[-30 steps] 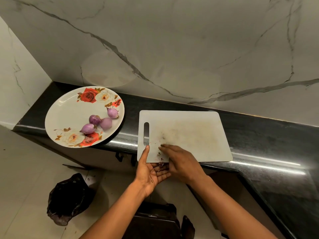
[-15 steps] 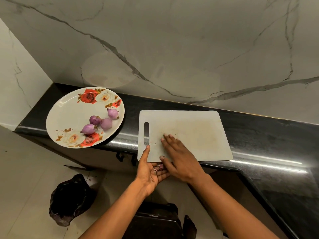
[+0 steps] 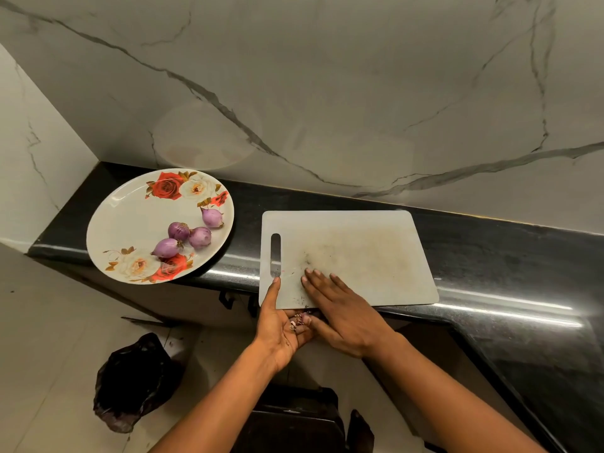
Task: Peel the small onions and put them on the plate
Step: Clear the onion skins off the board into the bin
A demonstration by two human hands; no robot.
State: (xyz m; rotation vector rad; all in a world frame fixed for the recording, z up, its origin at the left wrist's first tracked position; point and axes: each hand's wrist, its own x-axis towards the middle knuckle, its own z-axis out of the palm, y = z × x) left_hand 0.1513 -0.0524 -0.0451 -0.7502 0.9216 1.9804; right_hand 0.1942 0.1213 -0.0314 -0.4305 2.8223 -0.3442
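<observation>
Hands first. Right hand (image 3: 340,308) lies palm down on the near left corner of the cutting board (image 3: 359,250), fingers straight and close together, in what reads as a sweeping posture. Left hand (image 3: 281,325) waits palm up just under the board's near edge, fingers loosely cupped and thumb raised against the edge beside the handle slot. A small heap of peel scraps (image 3: 299,320) rests in the palm. Neither hand holds an onion. Four onions (image 3: 200,237) sit on the right half of the flowered plate (image 3: 124,223), which stands on the dark surface (image 3: 490,250) left of the board. Three touch in a cluster and the fourth lies just apart, nearer the far rim. All look purple and glossy, so probably peeled, and no unpeeled onion is in view. Judgement on handling: light, firm, smooth-skinned and rounded, so liable to roll or slip. Best taken across the widest part between thumb and fingertips, not by the tapered ends. The nearest onion lies with its long axis roughly left to right, taper toward the near left rim. The far onion's taper points far-left. The axes of the other two cannot be told. A dark bag (image 3: 130,380) sits on the floor below the plate, probably for the scraps.
</observation>
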